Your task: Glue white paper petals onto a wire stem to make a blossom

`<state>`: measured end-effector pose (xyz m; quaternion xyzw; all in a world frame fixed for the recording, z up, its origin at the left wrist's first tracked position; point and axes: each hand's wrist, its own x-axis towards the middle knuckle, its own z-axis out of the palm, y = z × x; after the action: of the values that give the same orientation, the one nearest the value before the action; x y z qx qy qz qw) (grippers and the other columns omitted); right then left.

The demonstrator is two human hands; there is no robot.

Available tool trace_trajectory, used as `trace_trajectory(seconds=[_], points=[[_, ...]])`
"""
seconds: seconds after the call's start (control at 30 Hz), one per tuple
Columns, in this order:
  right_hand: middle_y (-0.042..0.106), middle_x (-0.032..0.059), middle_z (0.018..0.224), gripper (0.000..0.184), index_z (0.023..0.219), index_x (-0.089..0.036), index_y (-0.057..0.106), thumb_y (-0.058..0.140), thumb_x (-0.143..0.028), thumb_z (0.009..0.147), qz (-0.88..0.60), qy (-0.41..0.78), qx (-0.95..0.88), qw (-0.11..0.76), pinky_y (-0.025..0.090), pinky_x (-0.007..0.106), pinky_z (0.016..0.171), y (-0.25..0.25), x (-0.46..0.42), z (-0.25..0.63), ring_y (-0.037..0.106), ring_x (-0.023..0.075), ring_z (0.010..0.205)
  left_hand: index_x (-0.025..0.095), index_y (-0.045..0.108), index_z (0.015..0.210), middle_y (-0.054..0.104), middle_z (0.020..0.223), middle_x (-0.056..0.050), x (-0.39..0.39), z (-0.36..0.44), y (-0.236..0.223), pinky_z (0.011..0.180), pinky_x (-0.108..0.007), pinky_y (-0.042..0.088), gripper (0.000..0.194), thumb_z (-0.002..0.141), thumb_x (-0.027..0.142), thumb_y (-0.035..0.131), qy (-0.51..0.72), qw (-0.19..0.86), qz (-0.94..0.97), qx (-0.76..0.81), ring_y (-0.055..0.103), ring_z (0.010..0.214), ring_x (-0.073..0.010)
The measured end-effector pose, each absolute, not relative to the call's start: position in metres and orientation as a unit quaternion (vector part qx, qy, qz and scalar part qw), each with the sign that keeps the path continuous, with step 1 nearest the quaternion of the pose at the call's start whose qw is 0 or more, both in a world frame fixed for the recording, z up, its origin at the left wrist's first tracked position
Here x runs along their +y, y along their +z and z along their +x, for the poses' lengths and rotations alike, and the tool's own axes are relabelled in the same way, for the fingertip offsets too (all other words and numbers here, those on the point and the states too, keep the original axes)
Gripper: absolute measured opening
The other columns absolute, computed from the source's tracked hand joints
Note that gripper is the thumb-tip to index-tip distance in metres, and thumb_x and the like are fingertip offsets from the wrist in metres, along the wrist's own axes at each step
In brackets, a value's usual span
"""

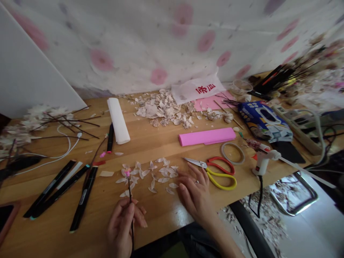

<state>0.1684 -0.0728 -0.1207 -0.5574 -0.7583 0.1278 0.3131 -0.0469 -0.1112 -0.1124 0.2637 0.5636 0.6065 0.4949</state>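
Note:
My left hand [124, 223] pinches a thin dark stem [130, 200] near the table's front edge. The stem stands up and ends in a small pink bud [127, 173] with pale petals around it. My right hand [194, 191] lies on the wooden table [150, 143] with its fingers stretched out flat. A ring shows on one finger. Its fingertips touch the table beside several loose white petals [161, 173]. Red and yellow scissors [217, 171] lie just right of that hand.
Black markers [61, 191] lie at the left. A white paper roll [118, 120], a pink paper strip [206, 136], a tape ring [232, 153] and a glue gun [262, 163] sit further back. Petal scraps [163, 109] pile at the rear, finished branches [40, 123] far left.

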Motion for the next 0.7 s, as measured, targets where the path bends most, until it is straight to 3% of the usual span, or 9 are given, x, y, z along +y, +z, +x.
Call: trace_trajectory(seconds=[0.23, 0.43, 0.57, 0.7], points=[[0.075, 0.0013, 0.128, 0.016, 0.108, -0.026, 0.062, 0.049, -0.018, 0.104, -0.572, 0.089, -0.760, 0.296, 0.023, 0.052, 0.118, -0.124, -0.074, 0.177, 0.045, 0.0287, 0.143, 0.022, 0.072, 0.091, 0.063, 0.046, 0.006, -0.112, -0.060, -0.126, 0.066, -0.029, 0.058, 0.020, 0.091, 0.043, 0.074, 0.596, 0.513, 0.304, 0.538, 0.058, 0.042, -0.0130], [0.072, -0.0018, 0.136, 0.018, 0.113, -0.028, 0.064, 0.049, -0.022, 0.105, -0.558, 0.129, -0.772, 0.277, 0.011, 0.057, 0.122, -0.121, -0.069, 0.167, 0.037, 0.0292, 0.151, 0.022, 0.072, 0.092, 0.064, 0.047, 0.006, -0.113, -0.060, -0.124, 0.067, -0.029, 0.059, 0.021, 0.091, 0.044, 0.073, 0.593, 0.514, 0.301, 0.541, 0.058, 0.044, -0.0131], [0.073, 0.0005, 0.133, 0.019, 0.113, -0.027, 0.063, 0.049, -0.018, 0.104, -0.554, 0.092, -0.784, 0.264, 0.020, 0.058, 0.119, -0.124, -0.073, 0.178, 0.039, 0.0305, 0.149, 0.023, 0.073, 0.092, 0.063, 0.046, 0.006, -0.113, -0.058, -0.125, 0.066, -0.028, 0.057, 0.021, 0.092, 0.044, 0.073, 0.599, 0.512, 0.291, 0.544, 0.057, 0.044, -0.0129], [0.077, 0.0045, 0.121, 0.016, 0.107, -0.024, 0.062, 0.048, -0.016, 0.104, -0.565, 0.061, -0.768, 0.297, 0.038, 0.053, 0.112, -0.120, -0.077, 0.185, 0.048, 0.0304, 0.139, 0.023, 0.072, 0.091, 0.063, 0.047, 0.006, -0.113, -0.060, -0.128, 0.067, -0.028, 0.058, 0.021, 0.092, 0.044, 0.072, 0.589, 0.517, 0.290, 0.548, 0.057, 0.044, -0.0131]])
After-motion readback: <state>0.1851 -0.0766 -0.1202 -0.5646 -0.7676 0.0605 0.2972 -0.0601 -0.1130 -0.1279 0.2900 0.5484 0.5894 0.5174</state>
